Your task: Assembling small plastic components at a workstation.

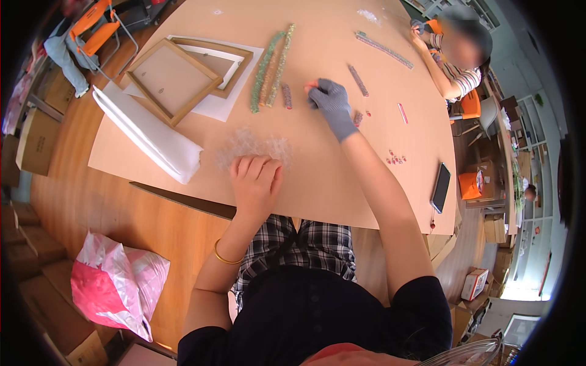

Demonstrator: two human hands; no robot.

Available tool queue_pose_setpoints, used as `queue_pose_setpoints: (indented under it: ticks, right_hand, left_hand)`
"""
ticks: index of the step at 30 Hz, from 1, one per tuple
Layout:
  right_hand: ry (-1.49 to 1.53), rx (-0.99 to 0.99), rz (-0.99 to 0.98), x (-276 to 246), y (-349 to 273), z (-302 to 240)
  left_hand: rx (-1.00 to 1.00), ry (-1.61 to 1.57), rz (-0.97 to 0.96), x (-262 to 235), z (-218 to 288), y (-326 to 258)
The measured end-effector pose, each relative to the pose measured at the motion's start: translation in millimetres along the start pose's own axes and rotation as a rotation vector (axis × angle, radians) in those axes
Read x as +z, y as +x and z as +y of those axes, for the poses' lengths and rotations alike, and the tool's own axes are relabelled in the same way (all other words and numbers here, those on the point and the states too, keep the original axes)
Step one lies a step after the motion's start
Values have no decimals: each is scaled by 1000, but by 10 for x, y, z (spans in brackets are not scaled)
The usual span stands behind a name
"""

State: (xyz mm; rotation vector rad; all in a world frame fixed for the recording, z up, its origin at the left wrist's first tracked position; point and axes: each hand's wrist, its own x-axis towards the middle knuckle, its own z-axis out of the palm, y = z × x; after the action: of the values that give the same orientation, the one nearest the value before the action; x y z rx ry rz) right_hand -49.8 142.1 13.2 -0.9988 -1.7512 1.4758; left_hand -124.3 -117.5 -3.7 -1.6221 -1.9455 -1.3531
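Pinches an orange-red piece (311,85) in right hand (330,99), just right of the short, away-pointing beaded strip (287,96), with left hand (256,180) farther, loosely curled, contents hidden.

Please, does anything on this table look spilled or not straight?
Yes, slightly. Clear, plastic-like scraps lie scattered beside the left hand, looking spilled rather than gathered. Some small red pieces also lie loose at right. One brown picture frame sits askew over a second frame. Nothing looks clearly damaged.
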Motion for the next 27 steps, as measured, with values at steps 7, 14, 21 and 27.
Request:
queue_pose_setpoints:
  ticks: [7, 14, 21, 27]
  right_hand:
    - [-508, -138, -35, 226, 579, 67]
    - [-158, 36, 22, -50, 253, -233]
    - [-379, -162, 282, -1366, -590, -285]
    - [-738, -281, 117, -2090, -1425, 75]
  left_hand:
    - [-21, 9, -26, 2, 16, -12]
    - [-59, 37, -40, 26, 12, -42]
    - [-95, 110, -43, -22, -20, -15]
    - [-86, 172, -6, 23, -98, -15]
